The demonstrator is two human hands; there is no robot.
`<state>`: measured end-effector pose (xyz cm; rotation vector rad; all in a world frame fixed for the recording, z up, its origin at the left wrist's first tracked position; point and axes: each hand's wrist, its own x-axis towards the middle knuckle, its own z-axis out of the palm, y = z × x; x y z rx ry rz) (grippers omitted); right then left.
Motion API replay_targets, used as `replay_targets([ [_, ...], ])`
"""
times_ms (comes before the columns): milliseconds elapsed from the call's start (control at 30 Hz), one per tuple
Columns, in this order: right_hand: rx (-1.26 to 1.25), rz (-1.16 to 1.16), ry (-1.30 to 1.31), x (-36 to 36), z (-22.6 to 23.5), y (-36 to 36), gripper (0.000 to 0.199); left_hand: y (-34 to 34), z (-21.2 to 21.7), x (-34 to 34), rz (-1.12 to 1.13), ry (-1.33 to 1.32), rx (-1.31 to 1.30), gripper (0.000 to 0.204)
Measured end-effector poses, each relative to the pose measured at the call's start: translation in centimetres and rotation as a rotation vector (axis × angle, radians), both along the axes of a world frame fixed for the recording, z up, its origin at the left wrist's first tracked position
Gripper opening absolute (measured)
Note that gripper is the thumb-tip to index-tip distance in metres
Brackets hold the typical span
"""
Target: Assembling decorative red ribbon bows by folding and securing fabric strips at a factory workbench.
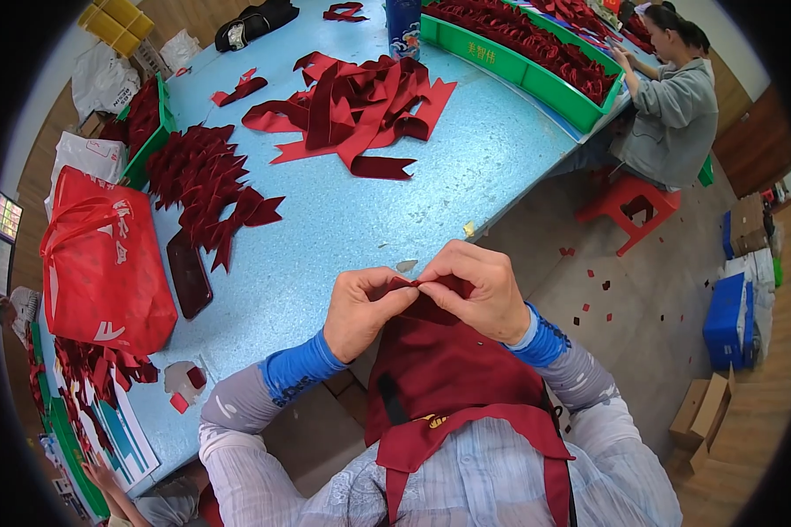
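Observation:
My left hand [366, 309] and my right hand [477, 290] meet at the near edge of the light blue table [351, 220], just above my dark red apron [448, 369]. Both pinch a small folded piece of dark red ribbon [431, 290] between thumbs and fingertips; most of it is hidden by my fingers. A loose heap of red ribbon strips [351, 110] lies farther back on the table. A row of folded red ribbon pieces [202, 180] lies to the left.
A red bag [105, 263] and a dark phone [188, 274] lie at the left. A green tray [536, 75] of red pieces stands at the back. Another person [672, 110] sits on a red stool [628, 204] at the right. Blue crates [729, 321] and cardboard boxes [703, 413] stand on the floor.

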<state>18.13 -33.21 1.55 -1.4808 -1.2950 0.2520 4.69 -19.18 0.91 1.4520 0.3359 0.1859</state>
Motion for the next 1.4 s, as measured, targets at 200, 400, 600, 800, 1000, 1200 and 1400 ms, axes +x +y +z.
replay_targets([
  [200,0.166,-0.147,-0.438,-0.3,-0.2,0.6,0.019,-0.3,-0.6,0.0,0.069,-0.014,-0.047,0.011],
  [400,0.214,-0.133,-0.587,-0.2,-0.1,0.4,0.026,-0.3,-0.3,0.0,0.058,0.007,-0.149,0.012],
  [600,0.277,-0.123,-0.700,0.0,-0.3,0.2,0.030,-0.5,0.0,-0.1,0.062,0.008,-0.186,0.013],
  [800,0.286,-0.088,-0.759,0.1,0.0,0.1,0.031,-0.3,-0.2,-0.2,0.048,0.011,-0.297,0.013],
  [1000,0.279,-0.060,-0.725,0.5,0.0,0.0,0.033,-0.1,0.5,-0.3,0.013,-0.023,-0.334,0.013],
  [1200,0.247,-0.034,-0.694,0.9,-0.3,-0.3,0.024,-0.3,0.2,-0.2,-0.002,0.032,-0.236,0.014],
  [1400,0.187,0.034,-0.473,2.7,-1.1,-1.1,0.026,-0.9,0.3,-0.1,-0.003,0.052,-0.189,0.015],
])
